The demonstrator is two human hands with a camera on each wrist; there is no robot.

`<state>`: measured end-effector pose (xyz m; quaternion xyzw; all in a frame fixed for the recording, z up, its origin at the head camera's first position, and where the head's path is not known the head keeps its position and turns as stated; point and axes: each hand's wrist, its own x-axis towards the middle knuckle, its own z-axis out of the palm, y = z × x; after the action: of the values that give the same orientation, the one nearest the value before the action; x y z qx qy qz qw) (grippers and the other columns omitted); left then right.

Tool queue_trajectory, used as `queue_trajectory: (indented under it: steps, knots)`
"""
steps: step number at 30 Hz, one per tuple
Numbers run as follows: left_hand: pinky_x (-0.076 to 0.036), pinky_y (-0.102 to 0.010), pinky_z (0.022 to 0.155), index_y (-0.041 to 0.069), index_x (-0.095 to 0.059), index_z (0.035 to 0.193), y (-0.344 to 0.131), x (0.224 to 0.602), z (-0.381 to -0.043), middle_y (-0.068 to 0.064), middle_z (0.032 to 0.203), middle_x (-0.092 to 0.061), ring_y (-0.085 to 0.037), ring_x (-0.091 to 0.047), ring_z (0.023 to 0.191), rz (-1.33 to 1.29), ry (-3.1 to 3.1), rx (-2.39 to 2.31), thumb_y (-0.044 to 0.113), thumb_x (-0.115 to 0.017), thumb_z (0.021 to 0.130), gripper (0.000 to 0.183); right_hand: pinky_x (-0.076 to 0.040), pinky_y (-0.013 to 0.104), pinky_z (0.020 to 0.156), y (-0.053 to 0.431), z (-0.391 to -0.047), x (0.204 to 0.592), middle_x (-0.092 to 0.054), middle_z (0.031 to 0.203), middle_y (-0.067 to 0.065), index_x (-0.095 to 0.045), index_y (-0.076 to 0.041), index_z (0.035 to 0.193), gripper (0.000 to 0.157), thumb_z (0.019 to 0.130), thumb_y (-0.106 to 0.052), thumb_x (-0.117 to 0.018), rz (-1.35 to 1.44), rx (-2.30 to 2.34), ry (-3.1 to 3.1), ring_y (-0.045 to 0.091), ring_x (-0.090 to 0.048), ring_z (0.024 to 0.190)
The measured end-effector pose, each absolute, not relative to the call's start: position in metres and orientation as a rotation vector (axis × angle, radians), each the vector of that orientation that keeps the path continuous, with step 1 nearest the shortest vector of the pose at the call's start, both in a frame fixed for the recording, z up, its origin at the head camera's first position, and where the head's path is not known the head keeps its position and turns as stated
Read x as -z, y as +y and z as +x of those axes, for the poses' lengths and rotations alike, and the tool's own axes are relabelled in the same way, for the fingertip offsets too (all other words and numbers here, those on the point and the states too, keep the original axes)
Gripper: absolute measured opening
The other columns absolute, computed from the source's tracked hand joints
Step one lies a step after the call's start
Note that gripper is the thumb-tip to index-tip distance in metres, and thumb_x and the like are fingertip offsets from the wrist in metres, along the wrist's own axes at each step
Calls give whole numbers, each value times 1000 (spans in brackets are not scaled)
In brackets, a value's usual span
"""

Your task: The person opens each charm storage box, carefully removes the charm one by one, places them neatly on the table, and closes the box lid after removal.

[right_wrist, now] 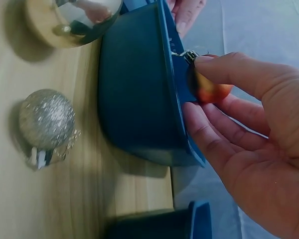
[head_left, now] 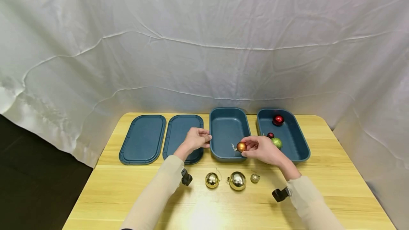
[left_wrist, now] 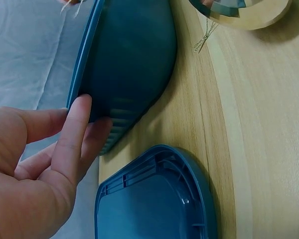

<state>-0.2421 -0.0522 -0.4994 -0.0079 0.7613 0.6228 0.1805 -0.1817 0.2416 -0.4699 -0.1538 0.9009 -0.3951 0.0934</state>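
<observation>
An orange Christmas ball (head_left: 241, 147) is pinched between the thumb and fingers of my right hand (head_left: 264, 150), over the near end of a blue bin (head_left: 230, 158). A cap and string stick out from the ball's left side. My left hand (head_left: 195, 140) pinches the left rim of that same bin; in the left wrist view, the thumb lies inside the rim (left_wrist: 79, 59) and the fingers outside. No other ball shows in this bin. On the table in front lie a shiny gold ball (head_left: 212, 180), a larger gold ball (head_left: 237, 181) and a small glittery ball (head_left: 254, 178).
A second blue bin (head_left: 301, 144) at the right holds a red ball (head_left: 278, 120), a small dark red ball (head_left: 270, 135) and a green glitter ball (head_left: 276, 143). Two blue lids, one far left (head_left: 142, 139) and one beside my left hand (head_left: 183, 127), lie on the wooden table (head_left: 127, 187).
</observation>
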Motion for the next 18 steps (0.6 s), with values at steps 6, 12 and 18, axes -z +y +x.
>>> queue_trajectory:
  steps: [6,12,18]
  knots:
    - [-68,-30,75,-4,-66,138,-52,499,-242,-22,120,-75,-29,-80,90,-16,2149,-1762,5,-69,101,38,-60,22,79,252,-169,466,-74,103,6,-72,-4,127,43,90,-20,-85,-478,1211,2675,16,-68,92]
    - [-68,-29,75,-5,-65,138,-52,500,-243,-24,122,-74,-26,-80,86,-4,2147,-1766,5,-69,101,39,-60,20,77,264,-153,467,-74,103,5,-72,-2,127,45,89,-22,-87,-479,1230,2700,9,-68,90]
    - [-68,-30,75,-5,-66,137,-53,500,-242,-24,122,-74,-21,-80,80,0,2153,-1764,6,-69,101,38,-62,19,75,277,-135,473,-75,102,5,-72,0,127,45,89,-19,-87,-448,1250,2717,4,-69,88]
